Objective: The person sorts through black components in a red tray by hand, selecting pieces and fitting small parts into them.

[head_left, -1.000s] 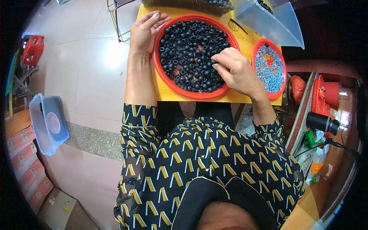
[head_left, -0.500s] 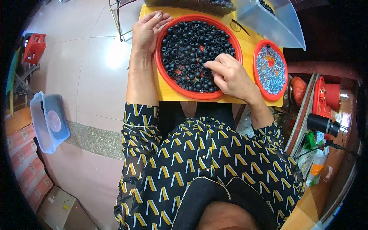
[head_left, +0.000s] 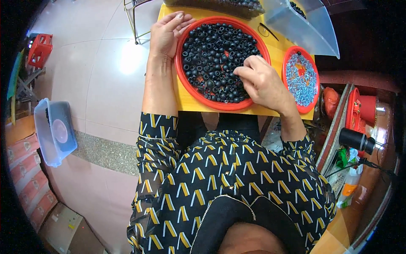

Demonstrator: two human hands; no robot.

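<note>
A round red tray (head_left: 181,80) full of small black caps (head_left: 215,55), round and hollow like beads, stands on the yellow table in front of me. At its far left rim rests my left hand (head_left: 167,36), palm turned up and fingers stretched out loosely, with nothing seen in it. My right hand (head_left: 264,82) is over the tray's right side, thumb and forefinger pinched together just above the caps. Whatever lies between those fingertips is too small to make out. Right of it sits a smaller red tray (head_left: 316,91) with many small shiny clear pieces (head_left: 301,86) and one black cap.
Behind the big tray are a clear box (head_left: 220,9) of dark pieces and a tilted translucent bin (head_left: 315,29). A black-handled tool (head_left: 268,31) lies on the yellow table (head_left: 186,99). A blue plastic tub (head_left: 55,133) and a red crate (head_left: 41,50) stand on the floor at left.
My right hand has shifted slightly to the right over the caps, still pinched. The left hand stays at the rim. The whole view has moved a little.
</note>
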